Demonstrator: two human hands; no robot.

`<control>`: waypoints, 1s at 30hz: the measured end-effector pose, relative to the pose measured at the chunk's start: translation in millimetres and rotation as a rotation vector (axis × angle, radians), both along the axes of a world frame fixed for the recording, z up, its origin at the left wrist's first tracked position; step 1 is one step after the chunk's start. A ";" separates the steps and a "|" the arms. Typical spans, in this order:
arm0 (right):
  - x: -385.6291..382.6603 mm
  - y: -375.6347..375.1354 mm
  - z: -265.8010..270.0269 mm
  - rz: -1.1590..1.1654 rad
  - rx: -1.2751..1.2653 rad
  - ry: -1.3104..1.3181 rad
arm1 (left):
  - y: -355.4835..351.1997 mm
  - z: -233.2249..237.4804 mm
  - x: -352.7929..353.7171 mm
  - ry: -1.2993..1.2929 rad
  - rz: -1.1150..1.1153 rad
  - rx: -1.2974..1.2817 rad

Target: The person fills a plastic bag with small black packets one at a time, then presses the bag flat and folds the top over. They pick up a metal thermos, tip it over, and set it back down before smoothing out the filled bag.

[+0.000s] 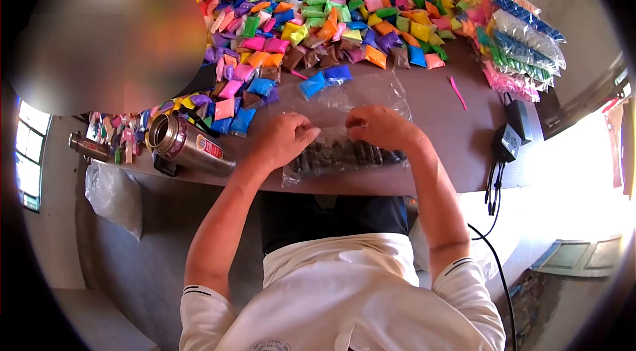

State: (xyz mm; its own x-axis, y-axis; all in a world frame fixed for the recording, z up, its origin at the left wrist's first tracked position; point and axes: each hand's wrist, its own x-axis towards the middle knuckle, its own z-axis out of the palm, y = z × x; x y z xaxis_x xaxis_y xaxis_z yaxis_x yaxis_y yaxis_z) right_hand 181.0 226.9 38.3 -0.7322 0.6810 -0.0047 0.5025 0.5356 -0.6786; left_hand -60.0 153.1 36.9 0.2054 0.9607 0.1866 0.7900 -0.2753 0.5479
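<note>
A see-through plastic bag point(381, 91) lies flat on the table near its front edge, with a row of dark packets point(344, 155) in its lower part. My left hand point(283, 138) is closed in a pinch at the bag's left side, above the packets. On the right, my right hand point(381, 126) has its fingers curled and pinched on the bag's plastic. Just beyond the hands lie two blue packets, one lighter point(313, 85) and one darker point(338, 73).
A big heap of coloured packets point(324, 10) covers the back of the table. Left stands a tilted steel flask point(199, 146). Filled plastic bags point(523, 40) are stacked at right, near a pink stick point(458, 93) and a black device with cables point(509, 144).
</note>
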 end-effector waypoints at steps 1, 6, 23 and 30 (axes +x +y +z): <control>0.9 3.9 -2.0 -0.029 -0.054 0.015 | -0.8 -1.8 0.4 -0.004 0.001 -0.002; 5.1 8.3 0.1 -0.072 -0.133 0.033 | -0.4 -16.3 0.3 -0.049 0.058 -0.170; -58.8 5.3 -4.5 0.216 -0.057 -0.175 | -2.0 -25.2 0.4 -0.142 0.128 -0.163; -62.8 8.9 -10.1 0.229 -0.076 -0.110 | -3.5 -16.6 2.4 -0.146 0.165 -0.179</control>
State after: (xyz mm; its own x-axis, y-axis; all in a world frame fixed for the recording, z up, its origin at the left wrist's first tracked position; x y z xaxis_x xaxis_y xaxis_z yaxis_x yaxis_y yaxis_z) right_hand 118.2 235.8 28.2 -0.8597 0.4920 -0.1371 0.4465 0.5937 -0.6694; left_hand -57.6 149.6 20.3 0.0269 0.9993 0.0273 0.7253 -0.0383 0.6873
